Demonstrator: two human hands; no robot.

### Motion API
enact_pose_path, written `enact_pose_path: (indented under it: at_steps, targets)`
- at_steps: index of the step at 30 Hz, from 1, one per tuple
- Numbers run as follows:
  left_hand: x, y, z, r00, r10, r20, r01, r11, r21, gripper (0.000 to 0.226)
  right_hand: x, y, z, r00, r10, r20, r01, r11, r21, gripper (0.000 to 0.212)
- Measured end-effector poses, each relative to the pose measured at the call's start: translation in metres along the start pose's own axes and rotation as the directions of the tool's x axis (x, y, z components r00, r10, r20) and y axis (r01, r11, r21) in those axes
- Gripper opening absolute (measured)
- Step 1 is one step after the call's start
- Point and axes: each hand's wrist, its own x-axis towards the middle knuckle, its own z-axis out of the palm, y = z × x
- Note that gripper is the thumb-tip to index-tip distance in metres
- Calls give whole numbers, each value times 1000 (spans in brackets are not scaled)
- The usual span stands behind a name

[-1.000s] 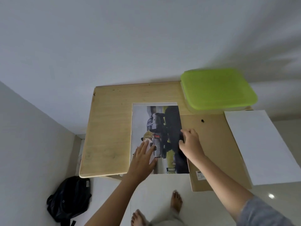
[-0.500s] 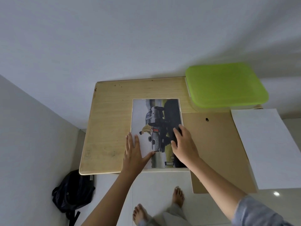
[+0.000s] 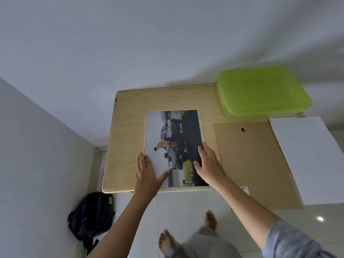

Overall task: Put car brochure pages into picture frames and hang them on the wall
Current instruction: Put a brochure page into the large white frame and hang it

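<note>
A car brochure page point(image 3: 174, 131) showing a grey pickup lies flat on the wooden table point(image 3: 128, 131), set inside a thin white picture frame whose edge shows around it. My left hand point(image 3: 147, 171) lies flat on the page's left edge with straight fingers, thumb stretched onto the picture. My right hand point(image 3: 208, 164) rests flat on the page's right edge, fingers extended. The brown frame backing board point(image 3: 256, 164) with a small black hanger lies to the right.
A white sheet point(image 3: 307, 161) overlaps the backing board's right side. A box with a lime-green lid point(image 3: 260, 92) stands at the table's back right. A black backpack point(image 3: 92, 216) sits on the floor at the left. My bare feet show below the table's front edge.
Both hands have slid apart to the page's left and right edges. The page now lies squarely in the frame.
</note>
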Motion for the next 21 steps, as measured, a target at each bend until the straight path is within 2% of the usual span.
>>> enact_pose_path:
  at_steps: [3, 7, 10, 13, 15, 17, 21]
  targets:
    - [-2, 11, 2, 993, 87, -75, -83, 995, 58, 91, -9, 14, -11, 1000, -13, -28, 14, 999, 31, 56]
    - [-13, 67, 12, 964, 235, -123, -241, 970, -31, 71, -24, 61, -38, 989, 78, -125, -77, 997, 19, 52]
    - [-28, 119, 36, 938, 344, -24, -345, 938, -22, 68, -36, 105, -60, 978, 167, -127, -163, 986, 42, 50]
    - [-39, 164, 68, 883, 454, 116, -462, 885, 54, 89, -46, 138, -71, 974, 193, -118, -191, 981, 30, 50]
    - [-42, 183, 83, 877, 443, 186, -464, 882, 82, 92, -52, 149, -69, 977, 183, -105, -182, 983, 19, 50]
    - [-42, 187, 88, 897, 397, 195, -420, 902, 99, 92, -55, 149, -61, 984, 140, -109, -143, 990, -18, 50]
    - [-37, 179, 87, 941, 279, 191, -308, 941, 143, 69, -54, 137, -46, 992, 43, -119, -49, 998, -46, 48]
